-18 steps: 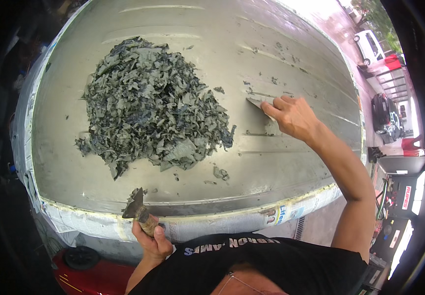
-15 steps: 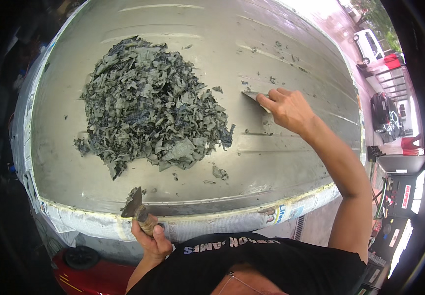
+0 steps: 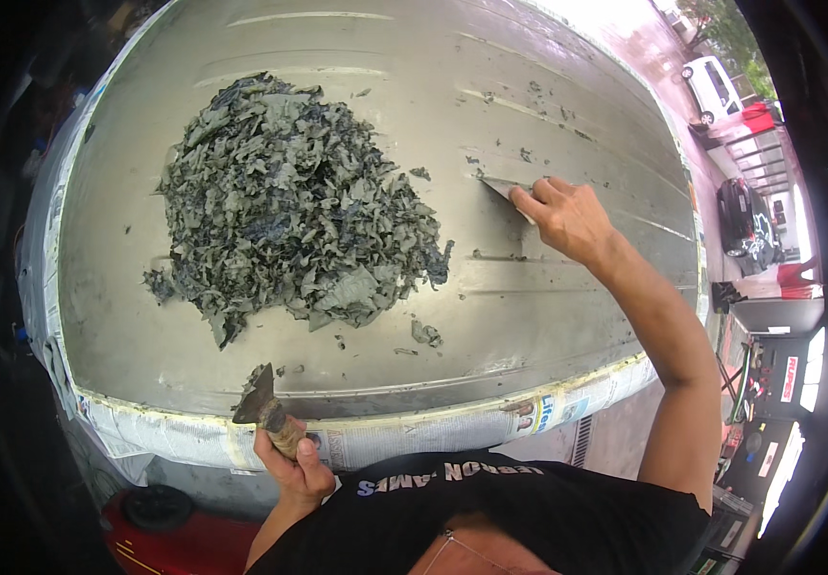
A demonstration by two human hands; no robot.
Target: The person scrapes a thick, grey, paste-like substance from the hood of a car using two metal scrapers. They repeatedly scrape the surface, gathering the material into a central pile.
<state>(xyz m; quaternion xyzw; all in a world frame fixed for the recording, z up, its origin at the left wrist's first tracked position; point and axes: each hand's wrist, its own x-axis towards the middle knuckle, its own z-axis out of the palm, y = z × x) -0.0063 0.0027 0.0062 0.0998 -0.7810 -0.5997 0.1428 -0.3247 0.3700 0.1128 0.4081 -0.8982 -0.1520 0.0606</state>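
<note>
A wide, bare metal vehicle roof (image 3: 136, 355) with raised ribs lies before me. On its left half rests a large heap of grey-green and dark paint flakes (image 3: 289, 211). My left hand (image 3: 299, 468) grips the worn handle of a scraper (image 3: 262, 398) at the near edge, its blade pointing up with flakes stuck on it. Out to the right of the heap, my right hand (image 3: 567, 218) is closed on a thin flat scraper blade (image 3: 502, 185), held tilted at the roof surface. Whether its edge touches the metal I cannot tell. Small flakes (image 3: 525, 153) lie scattered around it.
Newspaper masking (image 3: 452, 426) with tape borders the roof's near edge. Below left is a red car (image 3: 174, 537). Beyond the right edge stand a white van (image 3: 716, 88), a dark car (image 3: 745, 216) and workshop equipment.
My right hand has shifted slightly right and its blade has turned to a steeper angle. My left hand and the heap look nearly unchanged.
</note>
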